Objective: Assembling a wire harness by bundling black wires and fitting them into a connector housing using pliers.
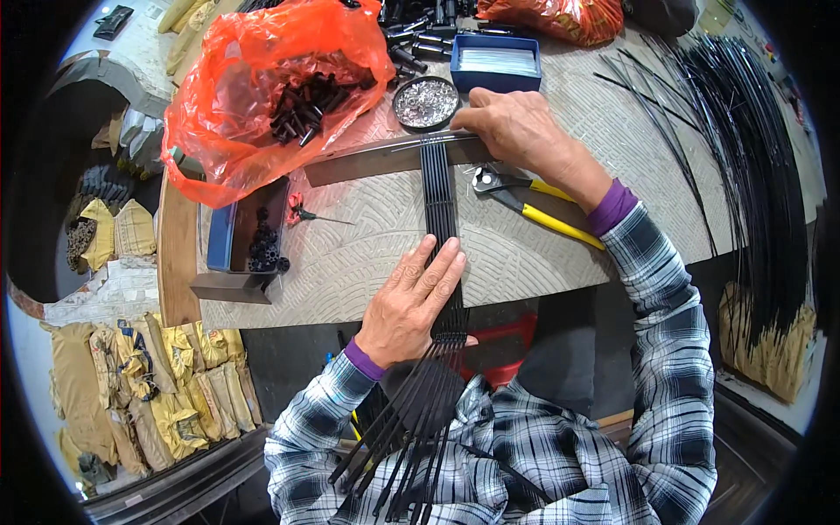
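- In the head view, your left grip (416, 302) lies flattened and closed on the row of black rods (437, 192), fingers straight on top, one digit showing past the far side.
- The rods run forward from that grip to the dark bar (367, 163) and fan out behind it toward your lap.
- Your right grip (512, 127) curls over the bar's right end; you cannot tell how tightly it closes, as some fingers are hidden.
- Just left of your right grip sits the round dish (395, 114) of small metal pieces; just beyond it, the blue box (494, 84) of thin pale sticks.
- Nearer you than that grip, the yellow-handled pliers (564, 229) lie on the surface (350, 262).
- Forward-left of your left grip stands the orange bag (232, 131) of black parts.
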Demonstrator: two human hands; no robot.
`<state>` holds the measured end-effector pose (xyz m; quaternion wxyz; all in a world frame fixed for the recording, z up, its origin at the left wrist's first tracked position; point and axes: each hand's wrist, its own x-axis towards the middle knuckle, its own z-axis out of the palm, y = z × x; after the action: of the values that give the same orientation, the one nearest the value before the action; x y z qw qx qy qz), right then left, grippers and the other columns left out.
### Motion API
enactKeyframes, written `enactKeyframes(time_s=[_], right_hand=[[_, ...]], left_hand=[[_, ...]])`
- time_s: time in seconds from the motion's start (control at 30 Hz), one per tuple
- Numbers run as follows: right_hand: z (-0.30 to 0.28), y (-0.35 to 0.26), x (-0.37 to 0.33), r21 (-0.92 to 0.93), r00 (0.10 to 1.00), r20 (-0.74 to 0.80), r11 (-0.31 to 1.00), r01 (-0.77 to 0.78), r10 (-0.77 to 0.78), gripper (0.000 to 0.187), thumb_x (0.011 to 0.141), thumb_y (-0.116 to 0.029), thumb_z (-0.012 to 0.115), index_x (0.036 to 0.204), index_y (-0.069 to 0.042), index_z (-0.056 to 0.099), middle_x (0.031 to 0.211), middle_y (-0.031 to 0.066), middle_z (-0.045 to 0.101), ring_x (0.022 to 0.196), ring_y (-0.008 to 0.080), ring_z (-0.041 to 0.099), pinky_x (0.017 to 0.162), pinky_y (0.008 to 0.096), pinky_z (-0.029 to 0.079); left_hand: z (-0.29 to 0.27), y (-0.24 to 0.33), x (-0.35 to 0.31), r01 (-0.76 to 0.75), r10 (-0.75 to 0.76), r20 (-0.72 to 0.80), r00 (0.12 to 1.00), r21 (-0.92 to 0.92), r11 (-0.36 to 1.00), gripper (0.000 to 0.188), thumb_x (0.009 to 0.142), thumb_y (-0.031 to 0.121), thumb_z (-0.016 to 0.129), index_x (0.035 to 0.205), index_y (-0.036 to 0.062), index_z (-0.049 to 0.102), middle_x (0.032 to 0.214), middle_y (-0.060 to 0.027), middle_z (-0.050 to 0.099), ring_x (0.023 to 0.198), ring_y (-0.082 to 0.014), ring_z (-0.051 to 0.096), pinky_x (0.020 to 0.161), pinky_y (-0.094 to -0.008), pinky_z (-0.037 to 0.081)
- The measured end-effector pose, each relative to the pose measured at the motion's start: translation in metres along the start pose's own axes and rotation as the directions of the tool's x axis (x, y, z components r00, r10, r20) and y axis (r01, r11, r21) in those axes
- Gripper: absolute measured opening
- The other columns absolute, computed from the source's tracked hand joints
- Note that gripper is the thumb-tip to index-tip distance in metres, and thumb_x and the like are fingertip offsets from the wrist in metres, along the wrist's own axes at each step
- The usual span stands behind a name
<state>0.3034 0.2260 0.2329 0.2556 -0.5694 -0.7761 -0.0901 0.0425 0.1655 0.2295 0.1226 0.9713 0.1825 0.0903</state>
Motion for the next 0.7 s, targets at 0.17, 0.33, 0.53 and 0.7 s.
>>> enactKeyframes(time_s=[0.17, 0.33, 0.53, 0.7], right_hand=[[-0.009, -0.008, 0.005, -0.019, 0.990, 0.136, 1.000, -0.020, 0.022, 0.022, 0.074, -0.007, 0.057, 0.092, -0.016, 0.065, 0.083, 0.0098, 0.059, 0.070, 0.0263, 0.063, 0.057, 0.0380, 0.048], [0.004, -0.005, 0.007, 0.023, 0.998, 0.052, 0.999, 0.023, -0.024, 0.016, 0.075, -0.009, 0.056, 0.088, -0.014, 0.065, 0.083, 0.0089, 0.060, 0.071, 0.0259, 0.062, 0.057, 0.0373, 0.048], [-0.004, 0.014, 0.005, 0.082, 0.998, 0.056, 0.997, -0.014, 0.010, 0.009, 0.079, -0.015, 0.056, 0.082, -0.008, 0.061, 0.083, 0.0085, 0.061, 0.073, 0.0260, 0.062, 0.058, 0.0387, 0.048], [0.001, -0.001, 0.008, 0.070, 0.999, 0.046, 0.998, -0.007, 0.003, 0.014, 0.083, -0.020, 0.054, 0.080, -0.007, 0.055, 0.079, 0.0066, 0.058, 0.077, 0.0263, 0.059, 0.065, 0.0369, 0.046]], left_hand=[[0.000, -0.001, -0.002, -0.003, 0.003, 0.006, 1.000, 0.007, 1.000, 0.087, 0.067, 0.059, 0.061, 0.130, 0.0031, 0.039, 0.138, -0.0138, 0.034, 0.128, -0.0347, 0.030, 0.103, -0.0448, 0.030], [0.001, -0.001, 0.000, 0.001, -0.001, 0.016, 1.000, 0.015, 1.000, 0.087, 0.068, 0.060, 0.059, 0.131, 0.0035, 0.038, 0.139, -0.0140, 0.033, 0.129, -0.0345, 0.028, 0.104, -0.0445, 0.027], [0.002, -0.001, 0.003, -0.003, 0.003, 0.011, 1.000, 0.023, 1.000, 0.087, 0.069, 0.062, 0.057, 0.131, 0.0039, 0.038, 0.139, -0.0133, 0.032, 0.130, -0.0342, 0.027, 0.104, -0.0445, 0.026], [0.000, 0.002, 0.002, -0.009, 0.009, -0.007, 1.000, 0.004, 1.000, 0.085, 0.070, 0.060, 0.057, 0.131, 0.0036, 0.038, 0.139, -0.0132, 0.032, 0.130, -0.0341, 0.027, 0.104, -0.0447, 0.027]])
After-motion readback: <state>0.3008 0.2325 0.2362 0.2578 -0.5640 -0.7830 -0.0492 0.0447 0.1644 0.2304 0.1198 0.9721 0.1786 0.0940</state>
